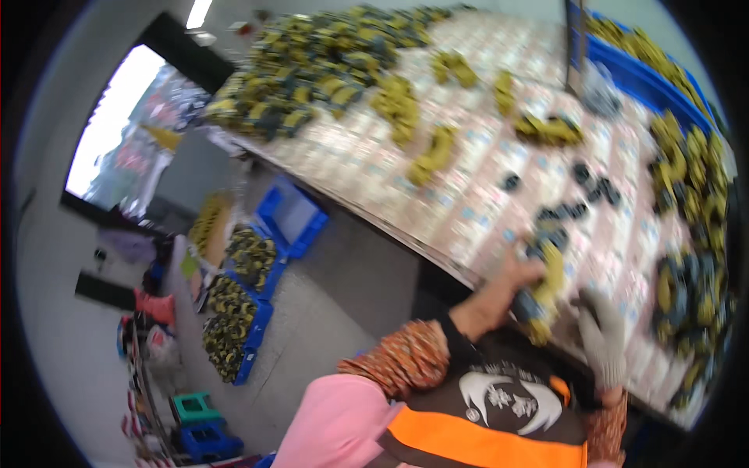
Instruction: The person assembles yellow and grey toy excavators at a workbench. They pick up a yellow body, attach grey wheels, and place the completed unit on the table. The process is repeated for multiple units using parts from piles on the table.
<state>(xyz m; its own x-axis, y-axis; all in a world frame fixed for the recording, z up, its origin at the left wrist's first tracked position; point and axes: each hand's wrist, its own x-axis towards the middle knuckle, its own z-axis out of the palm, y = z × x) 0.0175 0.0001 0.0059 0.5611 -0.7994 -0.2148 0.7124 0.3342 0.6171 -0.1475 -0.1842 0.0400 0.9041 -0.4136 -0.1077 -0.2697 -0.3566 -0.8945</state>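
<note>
Frame blurred by head motion; details soft.

Left hand [521, 271], bare, was closed around a stack of yellow-and-black parts [544, 290], held just at the near edge of the table [437, 210]. The stack ran lengthwise through the grip, its lower end hanging past the table edge; gripped that way, probably, to keep several pieces together as one bundle.

Right hand [602, 337], in a white knit glove, was just beside the stack's lower end, fingers pointing down and loosely spread. Whether it touched the stack, I could not tell.

Small black pieces [581, 187] lay loose on the table just beyond the hands, within easy reach. Yellow-and-black heaps [690, 234] lined the right edge; a bigger mass [312, 70] covered the far left corner, with short clumps between. A blue crate [640, 74] sat at the far right corner.

On the floor off the left edge, blue bins [246, 300] held more of the same parts, apparently as stock.
</note>
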